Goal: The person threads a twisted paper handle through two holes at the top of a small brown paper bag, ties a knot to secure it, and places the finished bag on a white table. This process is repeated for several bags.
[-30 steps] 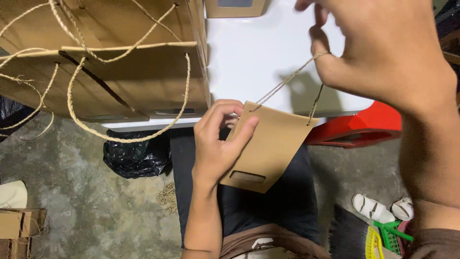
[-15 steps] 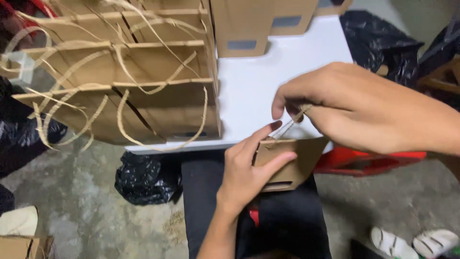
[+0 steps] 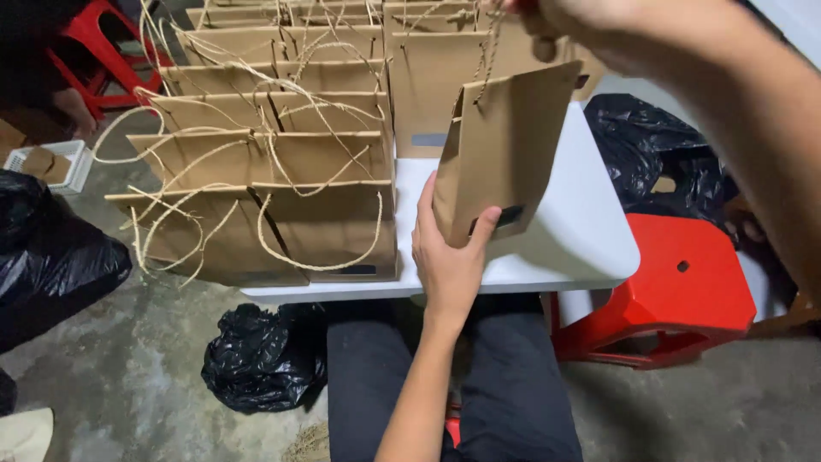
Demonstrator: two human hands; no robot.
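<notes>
I hold a small brown paper bag [image 3: 505,145] upright above the white table [image 3: 581,244]. My left hand [image 3: 449,248] grips its lower edge from below, thumb on the front. My right hand [image 3: 590,30] is at the top of the frame, pinching the bag's twine handle [image 3: 490,60] and lifting it. The bag's mouth is folded flat. Rows of finished brown paper bags with twine handles [image 3: 282,171] stand on the table to the left.
A red plastic stool [image 3: 676,287] stands right of the table, another red stool [image 3: 94,43] far left. Black plastic bags [image 3: 261,359] lie on the concrete floor; another black bag [image 3: 650,150] sits behind the table. A white basket [image 3: 51,162] is at left.
The bag has risen from my lap edge to above the table, and my right hand moved up to its handle. The camera view tilted toward the rows of bags.
</notes>
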